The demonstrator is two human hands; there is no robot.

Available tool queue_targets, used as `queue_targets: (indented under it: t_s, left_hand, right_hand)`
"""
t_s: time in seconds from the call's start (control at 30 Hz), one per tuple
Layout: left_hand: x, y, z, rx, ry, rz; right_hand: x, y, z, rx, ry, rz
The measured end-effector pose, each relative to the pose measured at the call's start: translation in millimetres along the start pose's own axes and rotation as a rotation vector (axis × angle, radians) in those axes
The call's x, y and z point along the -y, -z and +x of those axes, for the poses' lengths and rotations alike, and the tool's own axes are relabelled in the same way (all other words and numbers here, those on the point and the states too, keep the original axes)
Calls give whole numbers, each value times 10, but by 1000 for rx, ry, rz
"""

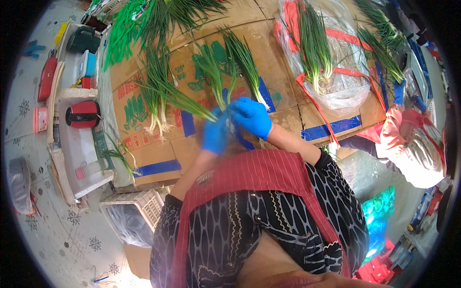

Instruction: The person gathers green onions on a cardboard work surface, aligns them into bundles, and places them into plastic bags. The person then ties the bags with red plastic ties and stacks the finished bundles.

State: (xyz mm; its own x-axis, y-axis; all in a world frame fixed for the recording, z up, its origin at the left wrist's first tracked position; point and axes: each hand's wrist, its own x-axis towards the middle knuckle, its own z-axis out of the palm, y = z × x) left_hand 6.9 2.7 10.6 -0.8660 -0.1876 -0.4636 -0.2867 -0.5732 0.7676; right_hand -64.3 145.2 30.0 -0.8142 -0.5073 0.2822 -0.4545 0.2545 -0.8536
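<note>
Both my hands wear blue gloves and meet above the cardboard near the table's front edge. My left hand (215, 135), blurred, is closed on green onions (191, 105) whose leaves point up and left. Beside it, my right hand (252, 118) has bent fingers at the lower ends of more green onions (215, 77); their roots are hidden by the gloves. A bunch with pale roots (155, 97) lies to the left, and another bunch (248, 64) lies just beyond my right hand. Farther right, a thicker bunch (317, 54) rests on a clear plastic bag (345, 97) with red straps.
A large pile of green onions (173, 18) and green ties (120, 36) lie at the far left. Loose stalks (122, 160) are near the left edge. A white shelf (77, 94) stands left, a plastic crate (144, 208) below. At right, a co-worker's gloved hand (399, 91) touches a bunch.
</note>
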Motion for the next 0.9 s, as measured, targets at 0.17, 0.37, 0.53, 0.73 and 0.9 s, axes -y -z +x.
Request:
queue_targets:
  t_s: [0.17,0.37,0.53,0.73,0.9]
  left_hand:
    - [-8,2,-2,133,83,-99]
    - [-25,-68,-25,145,72,-162]
    - [-52,-84,-61,40,-1,32]
    - [-2,-77,-51,22,-35,142]
    - [38,-12,-7,10,-10,9]
  right_hand:
    - [-8,79,-19,-18,-44,127]
    - [-29,66,73,-171,53,201]
    - [-69,101,81,-127,-149,178]
    - [-107,77,146,39,61,-107]
    - [-98,19,110,153,68,-17]
